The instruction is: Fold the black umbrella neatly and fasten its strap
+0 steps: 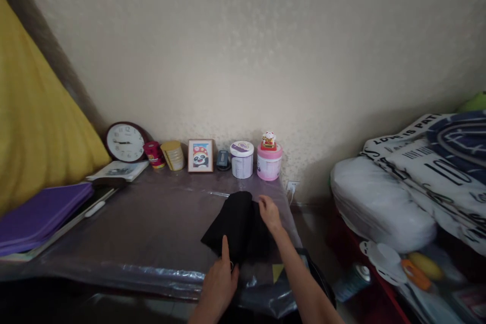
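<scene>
Head view: black cloth (pixel 237 223) under left hand (pixel 219 279) and right hand (pixel 270 213).

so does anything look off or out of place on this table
A few things. The wall clock stands on the table, leaning against the wall, not hung. The gold tin near it looks tilted. The clear plastic cover is crumpled along the front edge. The black cloth lies askew under the left hand and right hand.
</scene>
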A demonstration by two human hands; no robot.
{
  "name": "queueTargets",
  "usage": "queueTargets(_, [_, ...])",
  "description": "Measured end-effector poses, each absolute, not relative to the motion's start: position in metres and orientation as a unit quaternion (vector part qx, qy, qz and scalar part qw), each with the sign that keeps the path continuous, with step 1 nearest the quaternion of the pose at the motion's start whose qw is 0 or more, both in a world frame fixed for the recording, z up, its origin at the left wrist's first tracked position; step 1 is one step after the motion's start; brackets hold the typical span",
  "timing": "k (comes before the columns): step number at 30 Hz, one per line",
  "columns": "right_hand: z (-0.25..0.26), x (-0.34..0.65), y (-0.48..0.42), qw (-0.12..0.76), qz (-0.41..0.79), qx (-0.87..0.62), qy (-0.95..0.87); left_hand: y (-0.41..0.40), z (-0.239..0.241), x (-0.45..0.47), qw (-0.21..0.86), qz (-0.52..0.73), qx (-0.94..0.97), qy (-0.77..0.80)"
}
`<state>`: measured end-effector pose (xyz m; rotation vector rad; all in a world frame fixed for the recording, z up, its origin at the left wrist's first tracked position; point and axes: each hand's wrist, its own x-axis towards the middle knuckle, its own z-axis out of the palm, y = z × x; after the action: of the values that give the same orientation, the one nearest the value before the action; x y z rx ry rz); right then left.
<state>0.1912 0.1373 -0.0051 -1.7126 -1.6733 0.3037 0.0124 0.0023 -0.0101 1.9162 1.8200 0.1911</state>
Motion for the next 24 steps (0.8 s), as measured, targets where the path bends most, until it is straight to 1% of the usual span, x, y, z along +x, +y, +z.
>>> queueTargets(5, [-0.004, 0.220, 0.112, 0.338, 0.140, -0.679, -0.636, 0.005, -0.010, 0.006, 0.261, 0.088, 0.696, 0.664])
queueTargets(10, [-0.006, 0.205, 0.093, 0.318, 0.135, -0.638, -0.688, 0.006, -0.009, 0.001, 0.289, 0.121, 0.689, 0.654])
queueTargets(12, [-0.008, 0.202, 0.093, 0.302, 0.141, -0.666, -0.667, 0.007, -0.011, -0.001, 0.308, 0.138, 0.681, 0.650])
queueTargets(15, [-0.011, 0.204, 0.098, 0.300, 0.197, -0.720, -0.594, 0.009, -0.015, -0.005, 0.353, 0.174, 0.669, 0.631])
queueTargets(19, [-0.016, 0.210, 0.103, 0.311, 0.272, -0.719, -0.559, 0.009, -0.017, -0.009, 0.381, 0.227, 0.655, 0.611])
queueTargets(21, [-0.018, 0.209, 0.104, 0.321, 0.297, -0.717, -0.542, 0.009, -0.014, -0.010, 0.412, 0.227, 0.638, 0.609])
queueTargets(24, [-0.024, 0.203, 0.107, 0.345, 0.304, -0.713, -0.529, 0.008, -0.010, -0.011, 0.468, 0.221, 0.609, 0.601])
